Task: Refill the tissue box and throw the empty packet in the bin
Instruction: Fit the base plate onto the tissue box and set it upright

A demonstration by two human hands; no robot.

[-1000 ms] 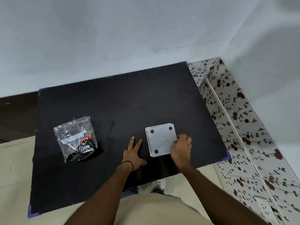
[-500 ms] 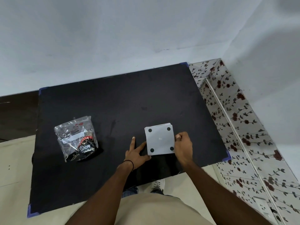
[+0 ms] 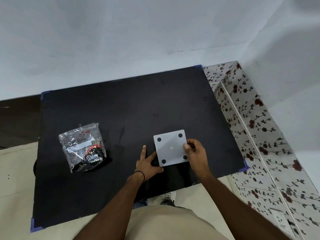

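A white square tissue box [image 3: 170, 147] lies upside down on the black table [image 3: 121, 108], its flat base with black round feet at the corners facing up. My right hand [image 3: 194, 151] pinches the box's right edge, thumb on top. My left hand [image 3: 147, 163] touches the box's lower left side, index finger stretched out flat on the table. A clear plastic tissue packet [image 3: 83, 147] with black and red print lies to the left, apart from both hands.
The table stands against a pale wall. A flower-patterned panel [image 3: 251, 135] runs along its right side. Beige floor shows at the left and front. My shoe [image 3: 168, 198] shows below the table's front edge. A white socket [image 3: 280, 220] sits at lower right.
The box has shifted and turned slightly under my hands. My left hand moved right from the bare table onto the box's left side; my right hand slid up along its right edge.
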